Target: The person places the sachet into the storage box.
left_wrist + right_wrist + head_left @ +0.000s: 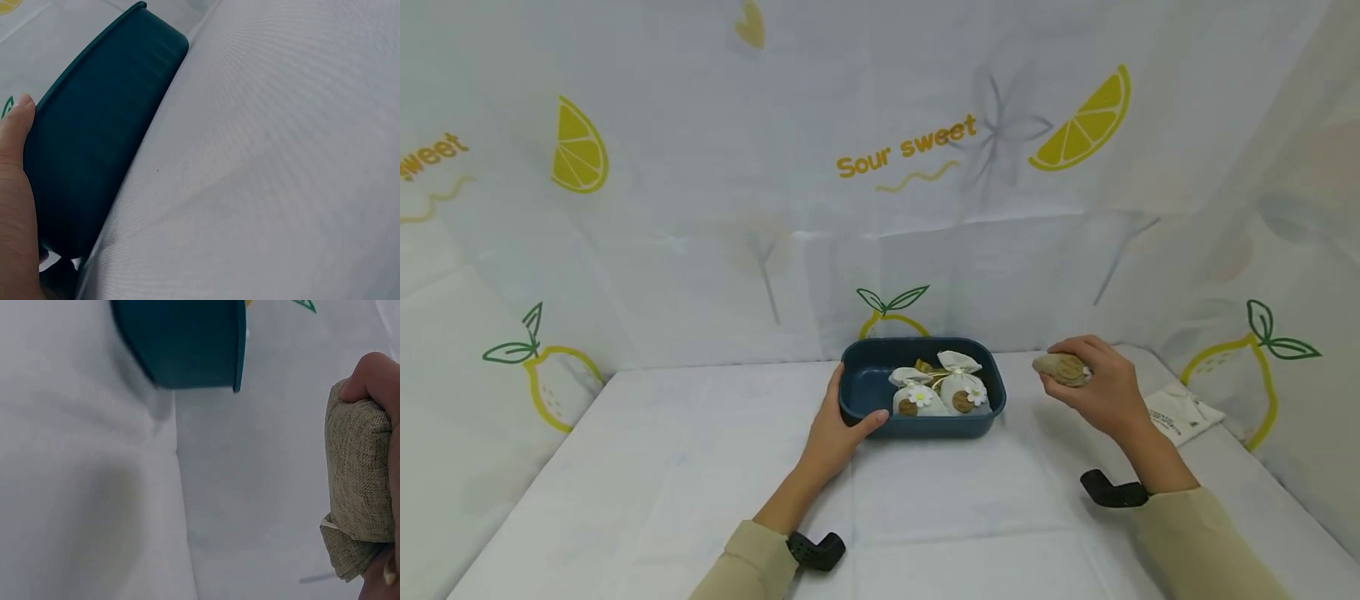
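Note:
A dark blue plastic bin stands on the table, and my left hand grips its left end, thumb at the front rim and fingers along the side. Inside lie white sachets with gold ties, white flowers and brown round patches, bunched toward the bin's right half. My right hand holds a beige cloth sachet in the air, right of the bin. The right wrist view shows that sachet as a stuffed, coarse-woven pouch with a folded end, the thumb pressed on it.
A flat white packet with dark print lies at the table's right edge, behind my right wrist. The white-covered table meets a hanging curtain with lemon prints close behind the bin.

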Motion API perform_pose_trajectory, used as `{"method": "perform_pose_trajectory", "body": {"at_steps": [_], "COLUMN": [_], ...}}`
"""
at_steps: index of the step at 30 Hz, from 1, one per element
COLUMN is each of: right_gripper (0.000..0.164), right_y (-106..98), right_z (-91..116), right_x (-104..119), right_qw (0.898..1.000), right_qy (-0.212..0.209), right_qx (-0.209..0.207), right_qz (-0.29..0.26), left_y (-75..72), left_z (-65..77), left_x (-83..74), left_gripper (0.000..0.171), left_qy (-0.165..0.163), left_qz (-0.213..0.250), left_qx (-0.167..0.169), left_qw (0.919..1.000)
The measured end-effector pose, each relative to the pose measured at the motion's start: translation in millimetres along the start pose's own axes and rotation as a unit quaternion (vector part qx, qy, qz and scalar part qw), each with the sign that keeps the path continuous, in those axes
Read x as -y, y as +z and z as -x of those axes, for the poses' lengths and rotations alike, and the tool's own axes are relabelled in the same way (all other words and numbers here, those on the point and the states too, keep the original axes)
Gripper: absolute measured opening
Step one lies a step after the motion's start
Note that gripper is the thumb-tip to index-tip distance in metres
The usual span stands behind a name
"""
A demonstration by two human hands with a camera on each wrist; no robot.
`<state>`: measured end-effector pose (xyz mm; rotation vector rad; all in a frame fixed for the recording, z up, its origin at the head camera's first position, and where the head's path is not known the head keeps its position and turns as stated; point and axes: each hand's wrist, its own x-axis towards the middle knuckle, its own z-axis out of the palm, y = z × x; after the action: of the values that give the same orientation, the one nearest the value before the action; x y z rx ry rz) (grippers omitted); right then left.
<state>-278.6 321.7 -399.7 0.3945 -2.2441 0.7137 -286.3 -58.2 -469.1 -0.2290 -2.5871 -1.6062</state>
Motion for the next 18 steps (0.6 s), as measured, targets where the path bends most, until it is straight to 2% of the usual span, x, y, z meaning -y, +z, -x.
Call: {"method": "perform_pose_trajectory", "body": {"at_steps": [8, 13, 18], "right_gripper": [0.035, 0.034, 0.031], "right_y": [15, 26, 43], "right_z": [-22, -38, -50], "right_x": [42, 64, 84], "right_qw": [0.999, 0.997, 0.995], "right_qy": [-0.030, -0.048, -0.042], "right_qx": [-0.006, 0.014, 0.042], "right_qz": [-0.038, -0.052, -0.074], "left_y": [0.2, 0.8, 0.3], "left_z": [0.4, 0.2, 0.0], "left_x": [1.6, 1.6, 2.4], "left_gripper": [0.106, 0.107, 0.107], "left_qy": [-0.005, -0.006, -0.001], "left_qz": [-0.002, -0.003, -0.004], "left_qx": [-0.002, -0.002, -0.002], "left_qw": [1.0000, 1.0000, 1.0000]}}
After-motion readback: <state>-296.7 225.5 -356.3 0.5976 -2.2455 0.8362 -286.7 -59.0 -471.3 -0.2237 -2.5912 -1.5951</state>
